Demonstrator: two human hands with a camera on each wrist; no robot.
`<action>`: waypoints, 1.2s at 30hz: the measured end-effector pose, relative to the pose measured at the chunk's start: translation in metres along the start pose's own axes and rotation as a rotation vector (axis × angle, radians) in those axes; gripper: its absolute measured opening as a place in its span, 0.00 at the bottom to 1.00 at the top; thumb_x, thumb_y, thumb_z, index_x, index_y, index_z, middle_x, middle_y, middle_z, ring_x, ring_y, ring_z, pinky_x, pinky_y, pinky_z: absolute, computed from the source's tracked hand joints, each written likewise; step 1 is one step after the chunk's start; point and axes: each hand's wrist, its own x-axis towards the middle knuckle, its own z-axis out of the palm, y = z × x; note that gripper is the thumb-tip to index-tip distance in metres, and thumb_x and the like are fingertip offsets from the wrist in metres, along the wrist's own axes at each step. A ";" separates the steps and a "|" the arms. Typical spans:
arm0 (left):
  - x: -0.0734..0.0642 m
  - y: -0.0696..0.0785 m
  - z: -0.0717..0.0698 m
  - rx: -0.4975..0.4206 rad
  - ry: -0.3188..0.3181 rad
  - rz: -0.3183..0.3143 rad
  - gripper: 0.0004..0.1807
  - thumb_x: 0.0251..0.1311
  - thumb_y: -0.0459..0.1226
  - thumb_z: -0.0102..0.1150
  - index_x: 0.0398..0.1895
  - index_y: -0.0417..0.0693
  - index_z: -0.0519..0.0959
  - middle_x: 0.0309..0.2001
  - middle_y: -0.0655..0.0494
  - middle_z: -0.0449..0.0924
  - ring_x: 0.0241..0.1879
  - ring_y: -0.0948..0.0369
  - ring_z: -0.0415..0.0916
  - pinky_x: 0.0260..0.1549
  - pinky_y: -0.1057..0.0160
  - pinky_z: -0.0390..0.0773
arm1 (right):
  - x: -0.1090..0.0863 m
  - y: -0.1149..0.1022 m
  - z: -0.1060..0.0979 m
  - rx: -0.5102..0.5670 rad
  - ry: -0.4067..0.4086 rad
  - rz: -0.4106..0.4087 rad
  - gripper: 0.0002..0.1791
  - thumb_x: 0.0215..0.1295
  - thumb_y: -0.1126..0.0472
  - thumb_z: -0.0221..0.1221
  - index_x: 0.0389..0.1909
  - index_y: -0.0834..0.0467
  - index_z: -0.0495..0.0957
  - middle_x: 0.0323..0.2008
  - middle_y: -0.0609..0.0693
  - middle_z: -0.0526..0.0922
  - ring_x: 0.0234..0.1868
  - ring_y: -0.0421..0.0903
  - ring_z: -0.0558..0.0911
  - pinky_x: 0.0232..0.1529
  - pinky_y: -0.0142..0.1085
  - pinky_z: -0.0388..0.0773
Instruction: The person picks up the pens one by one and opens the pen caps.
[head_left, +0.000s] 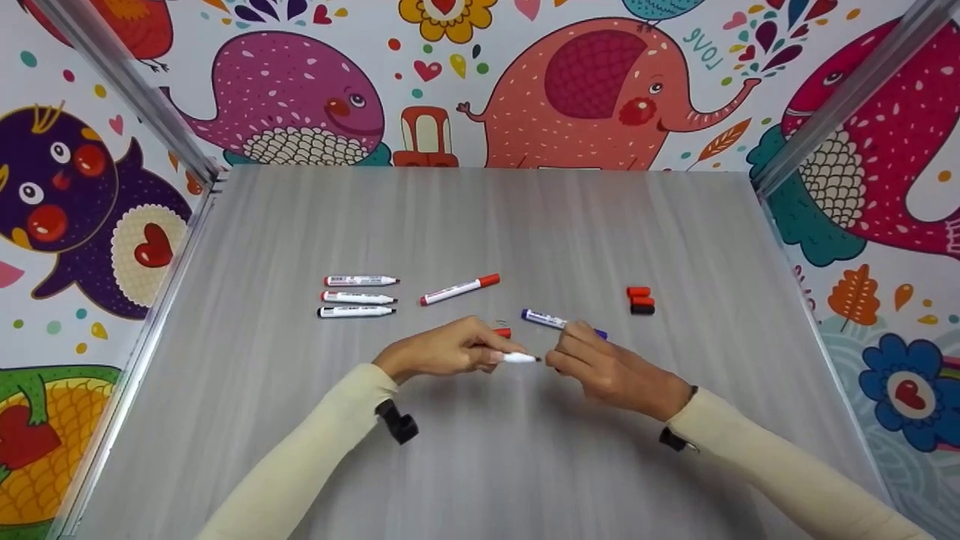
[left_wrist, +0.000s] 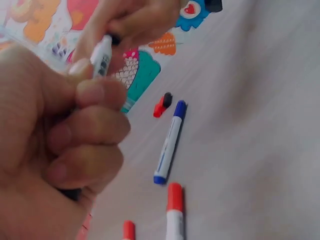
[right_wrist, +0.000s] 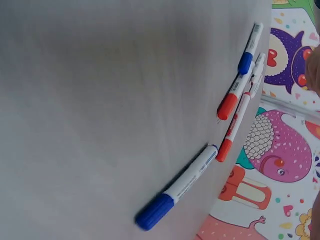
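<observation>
My left hand (head_left: 457, 349) grips a white marker (head_left: 519, 358) in its curled fingers, its uncapped dark tip pointing right. A black end shows below that fist in the left wrist view. Close to the tip, my right hand (head_left: 607, 371) has its fingers pinched together around a small black cap (left_wrist: 116, 39). Just beyond the right hand lies a blue marker (head_left: 544, 319) with its cap on, partly covered by the fingers in the head view. A red-capped marker (left_wrist: 175, 220) lies near the left hand, mostly hidden behind it from above.
Three uncapped markers (head_left: 358, 298) lie side by side on the left of the grey table (head_left: 450, 225). Another capped red marker (head_left: 459, 289) is angled near the middle. Two red caps and a black cap (head_left: 642, 309) sit in a row at right. Patterned walls border the table.
</observation>
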 end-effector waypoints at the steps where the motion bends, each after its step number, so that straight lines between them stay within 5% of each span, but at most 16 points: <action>1: -0.005 0.000 -0.002 -0.002 0.025 -0.021 0.19 0.80 0.25 0.53 0.67 0.38 0.85 0.26 0.60 0.67 0.27 0.64 0.59 0.29 0.66 0.61 | -0.002 0.000 -0.002 -0.021 0.011 -0.011 0.10 0.86 0.70 0.52 0.49 0.64 0.82 0.37 0.50 0.77 0.39 0.47 0.75 0.42 0.38 0.74; 7: -0.018 -0.006 -0.006 0.097 0.167 -0.069 0.18 0.79 0.29 0.58 0.66 0.42 0.86 0.31 0.56 0.79 0.31 0.60 0.70 0.33 0.65 0.69 | -0.013 0.002 -0.001 -0.029 0.038 0.076 0.12 0.87 0.64 0.55 0.55 0.63 0.85 0.43 0.51 0.84 0.43 0.48 0.78 0.43 0.38 0.75; 13: -0.020 -0.014 -0.005 0.208 0.246 -0.074 0.06 0.76 0.30 0.64 0.51 0.39 0.84 0.34 0.46 0.87 0.34 0.59 0.76 0.38 0.63 0.72 | -0.019 0.007 0.003 0.040 0.117 0.181 0.11 0.84 0.61 0.61 0.54 0.59 0.90 0.44 0.49 0.88 0.44 0.49 0.80 0.46 0.40 0.75; 20: -0.027 -0.020 -0.008 0.364 0.376 -0.029 0.06 0.72 0.32 0.71 0.48 0.44 0.90 0.41 0.60 0.85 0.42 0.62 0.78 0.45 0.61 0.78 | -0.025 0.013 -0.002 0.136 0.131 0.278 0.11 0.74 0.68 0.70 0.55 0.62 0.89 0.46 0.56 0.80 0.44 0.47 0.78 0.41 0.31 0.76; 29: -0.037 -0.026 -0.010 0.374 0.481 0.001 0.07 0.67 0.30 0.76 0.46 0.45 0.90 0.41 0.60 0.85 0.42 0.62 0.79 0.47 0.58 0.80 | -0.032 0.020 -0.002 0.174 0.176 0.306 0.26 0.56 0.80 0.75 0.56 0.63 0.88 0.48 0.59 0.79 0.43 0.47 0.79 0.39 0.30 0.75; 36: -0.044 -0.027 -0.010 0.411 0.557 -0.030 0.06 0.66 0.30 0.76 0.41 0.46 0.89 0.41 0.60 0.87 0.43 0.61 0.81 0.46 0.60 0.78 | -0.037 0.023 -0.002 0.184 0.183 0.350 0.28 0.54 0.82 0.76 0.57 0.63 0.87 0.49 0.59 0.80 0.45 0.48 0.80 0.44 0.28 0.77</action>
